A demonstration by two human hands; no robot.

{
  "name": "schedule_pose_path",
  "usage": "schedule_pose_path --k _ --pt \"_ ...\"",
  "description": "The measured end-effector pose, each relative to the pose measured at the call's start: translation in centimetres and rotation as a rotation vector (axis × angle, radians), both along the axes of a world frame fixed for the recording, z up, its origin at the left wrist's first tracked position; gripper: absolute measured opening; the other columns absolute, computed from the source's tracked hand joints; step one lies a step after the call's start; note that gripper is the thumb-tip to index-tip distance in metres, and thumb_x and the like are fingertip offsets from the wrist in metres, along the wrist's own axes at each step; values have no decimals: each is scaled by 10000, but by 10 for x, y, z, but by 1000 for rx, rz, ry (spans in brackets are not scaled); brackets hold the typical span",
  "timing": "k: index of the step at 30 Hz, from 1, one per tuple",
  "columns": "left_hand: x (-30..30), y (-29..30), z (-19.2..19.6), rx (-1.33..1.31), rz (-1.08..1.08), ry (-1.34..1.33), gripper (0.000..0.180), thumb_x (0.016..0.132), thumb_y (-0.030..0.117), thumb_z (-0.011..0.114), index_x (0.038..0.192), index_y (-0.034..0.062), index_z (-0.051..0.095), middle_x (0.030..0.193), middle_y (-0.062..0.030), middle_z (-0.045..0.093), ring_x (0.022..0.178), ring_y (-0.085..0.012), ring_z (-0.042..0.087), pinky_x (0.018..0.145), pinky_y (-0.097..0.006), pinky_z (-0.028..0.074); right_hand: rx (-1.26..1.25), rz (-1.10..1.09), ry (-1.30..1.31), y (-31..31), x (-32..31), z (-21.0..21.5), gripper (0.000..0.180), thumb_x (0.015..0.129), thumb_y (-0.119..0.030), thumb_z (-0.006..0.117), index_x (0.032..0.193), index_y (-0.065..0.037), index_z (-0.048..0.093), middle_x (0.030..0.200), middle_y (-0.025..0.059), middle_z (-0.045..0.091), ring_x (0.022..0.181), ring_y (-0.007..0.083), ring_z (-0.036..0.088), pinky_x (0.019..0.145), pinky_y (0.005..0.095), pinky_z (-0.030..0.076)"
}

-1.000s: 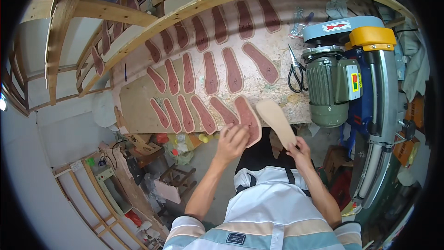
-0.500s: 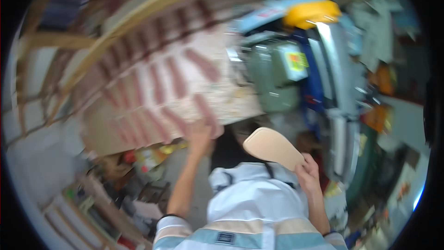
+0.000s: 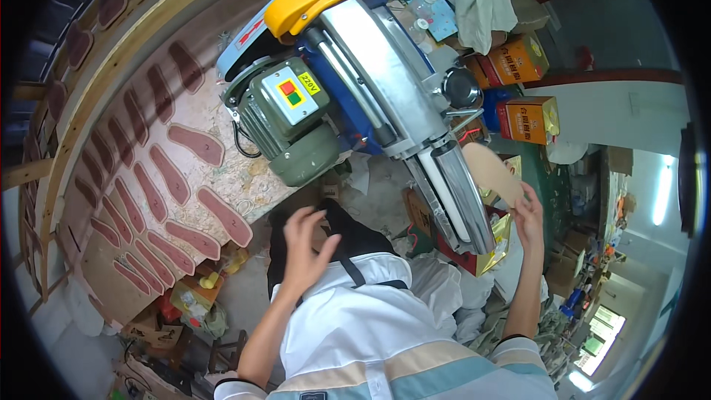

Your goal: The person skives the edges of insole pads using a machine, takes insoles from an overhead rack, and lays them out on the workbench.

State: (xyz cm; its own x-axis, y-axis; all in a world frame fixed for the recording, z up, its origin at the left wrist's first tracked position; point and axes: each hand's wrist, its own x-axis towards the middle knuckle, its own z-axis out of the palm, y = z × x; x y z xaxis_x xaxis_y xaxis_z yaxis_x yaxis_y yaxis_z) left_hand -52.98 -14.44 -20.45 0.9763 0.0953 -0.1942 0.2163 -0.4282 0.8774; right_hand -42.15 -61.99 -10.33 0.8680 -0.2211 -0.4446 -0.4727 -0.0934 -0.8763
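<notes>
My right hand (image 3: 527, 216) pinches one end of a beige insole-shaped piece (image 3: 489, 172), which stands tilted beside the free end of the machine's shiny metal roller (image 3: 461, 192). Whether the piece touches the roller I cannot tell. In front of my body my left hand (image 3: 305, 246) is raised with its fingers spread and nothing in them. It is nearest to the edge of a table (image 3: 266, 191) on which several reddish-brown insole-shaped pieces (image 3: 224, 216) lie in rows. The roller machine (image 3: 370, 52) has a silver body, a yellow cover and a green motor (image 3: 300, 130).
A curved-looking wooden rail (image 3: 111, 81) runs along the table's far side, with more such pieces on a rack beyond. Orange cartons (image 3: 527, 120) stand past the machine on the right. White sacks (image 3: 444, 278) and a gold-coloured carton (image 3: 495, 248) lie below the rollers.
The view has swung right. My left hand has come off the reddish-brown pieces at the table edge. My right hand has carried the beige piece up beside the metal roller.
</notes>
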Motion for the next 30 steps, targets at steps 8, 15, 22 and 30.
schedule_pose_path --k 8,15,22,30 --pt "67 -115 -4 -692 -33 274 481 901 297 746 1291 68 583 1264 -102 523 1147 -232 537 938 -351 492 -276 385 82 20 10 -6 309 946 -60 653 1249 -17 609 1151 88 681 1068 149 633 934 279 498" --pt "70 -119 -25 -956 63 460 368 885 266 773 1135 1 720 1260 -53 558 1215 -162 496 1054 -309 365 -235 307 -86 41 12 37 244 972 -88 633 1187 27 630 1100 73 668 1012 143 629 926 294 497" --pt "27 -17 40 -754 139 263 256 867 164 769 1041 -15 714 1259 -86 530 1197 -202 511 1004 -317 426 -92 469 -134 114 -2 63 213 954 -83 633 1138 21 654 1048 86 675 947 151 639 870 281 499" --pt "-39 112 121 -165 434 -5 164 771 44 774 888 -3 669 1218 -107 521 1097 -212 536 963 -354 436 -436 733 -737 368 63 -16 539 858 -162 728 1332 8 536 1328 159 561 1195 342 526 1013 423 412"
